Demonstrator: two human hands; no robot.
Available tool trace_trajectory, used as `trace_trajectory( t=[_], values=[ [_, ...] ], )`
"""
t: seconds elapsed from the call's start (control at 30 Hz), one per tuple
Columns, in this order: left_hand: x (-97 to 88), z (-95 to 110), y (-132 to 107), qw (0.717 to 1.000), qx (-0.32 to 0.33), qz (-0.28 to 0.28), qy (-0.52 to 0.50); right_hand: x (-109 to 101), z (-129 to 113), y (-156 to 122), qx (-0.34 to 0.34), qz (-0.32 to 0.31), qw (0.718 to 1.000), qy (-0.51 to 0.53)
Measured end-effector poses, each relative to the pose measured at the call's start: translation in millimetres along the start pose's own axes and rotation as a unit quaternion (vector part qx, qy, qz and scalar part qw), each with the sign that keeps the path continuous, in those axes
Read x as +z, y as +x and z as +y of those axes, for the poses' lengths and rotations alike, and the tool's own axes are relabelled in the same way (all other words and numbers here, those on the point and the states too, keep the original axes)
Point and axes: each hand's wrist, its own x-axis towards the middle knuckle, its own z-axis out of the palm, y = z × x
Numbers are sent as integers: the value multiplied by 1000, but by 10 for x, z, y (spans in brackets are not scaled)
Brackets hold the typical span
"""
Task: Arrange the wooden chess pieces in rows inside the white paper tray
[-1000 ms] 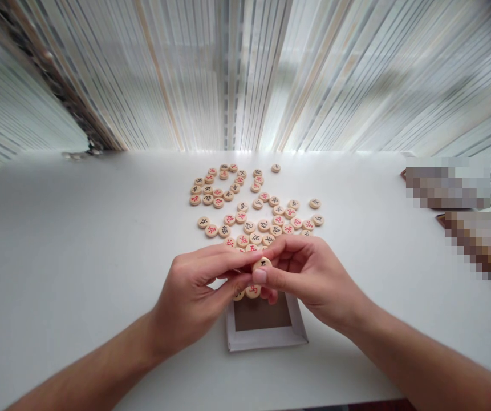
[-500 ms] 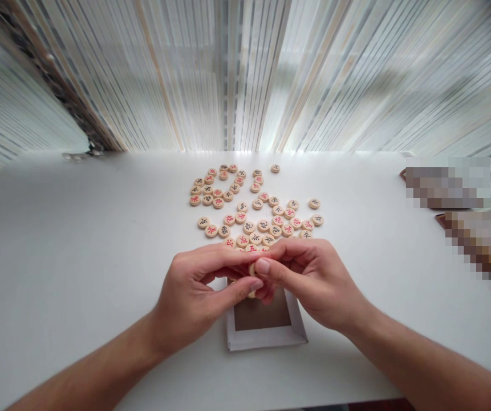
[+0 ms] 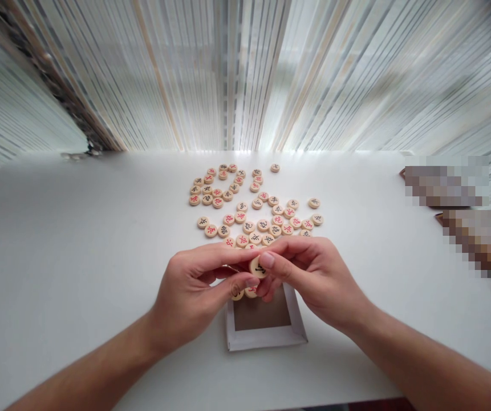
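Wooden xiangqi piece (image 3: 257, 266) pinched upright in the closed grip of my right hand (image 3: 313, 282), my left hand (image 3: 198, 291) curled against it, its hold unclear; two more pieces (image 3: 250, 291) sit at a white card tray (image 3: 266, 342), loose pieces (image 3: 248, 227) spread beyond across the counter (image 3: 100, 240).

A striped sheer curtain (image 3: 245, 74) fills the far side, bright with daylight, and a dark frame (image 3: 52, 85) runs down its left part. The white table (image 3: 78, 257) stretches across the view. Two pixelated objects (image 3: 446, 185) sit at its right edge, and dark floor (image 3: 377, 405) shows below its near edge.
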Motion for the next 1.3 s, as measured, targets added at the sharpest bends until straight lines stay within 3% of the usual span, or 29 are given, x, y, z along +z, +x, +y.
trace_trajectory(
  t=[0.17,0.4,0.63,1.0,1.3],
  values=[
    [10,16,-7,1000,-23,-6,-20,-26,34,7,-12,9,1000,-9],
    [18,-3,-15,997,-16,65,26,-12,60,15,-50,36,998,-32],
    [18,-37,-29,997,-6,76,16,-11,70,4,-83,41,994,-53],
    [15,24,-7,995,-29,96,22,-41,74,33,-39,24,999,15],
    [30,0,1,992,-82,78,-58,-56,90,35,-10,40,999,23]
  ],
)
